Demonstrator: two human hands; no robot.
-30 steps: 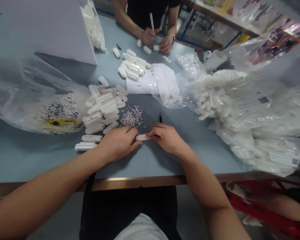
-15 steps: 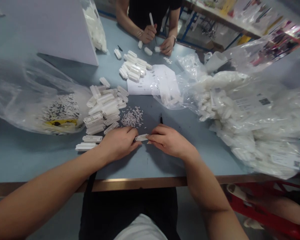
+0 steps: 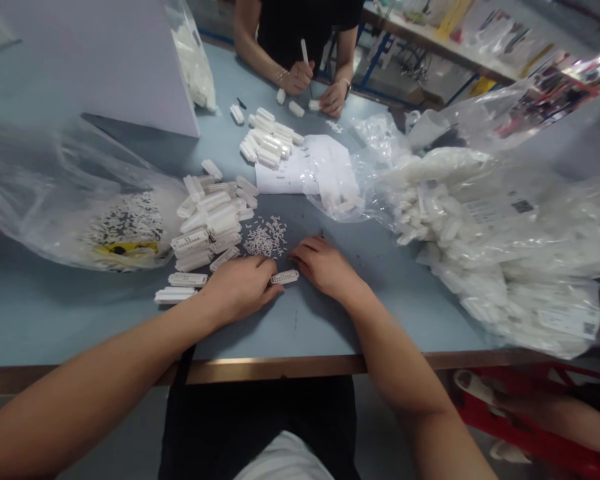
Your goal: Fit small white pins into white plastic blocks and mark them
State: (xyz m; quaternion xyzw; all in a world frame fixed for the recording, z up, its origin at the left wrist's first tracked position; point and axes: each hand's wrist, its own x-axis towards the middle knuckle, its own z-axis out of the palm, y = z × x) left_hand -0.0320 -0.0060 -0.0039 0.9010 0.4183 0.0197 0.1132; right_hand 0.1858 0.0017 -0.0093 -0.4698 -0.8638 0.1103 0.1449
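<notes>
My left hand grips one end of a slim white plastic housing with rows of small openings in its top. The housing's free end points right, just above the table. My right hand is lowered to the table beyond the housing and no longer touches it. Its fingers are curled together near the right edge of a heap of tiny white pins; whatever is between the fingertips is hidden. A larger stack of white housings lies behind and left of my left hand.
A clear bag of tiny parts stands left, and plastic bags full of white parts fill the right. Across the table, a co-worker's hands hold a pen-like tool and a white piece. A paper sheet lies between.
My right hand has let go of the housing's right end and moved up and slightly away toward the pin heap. My left hand still holds the housing in nearly the same place.
</notes>
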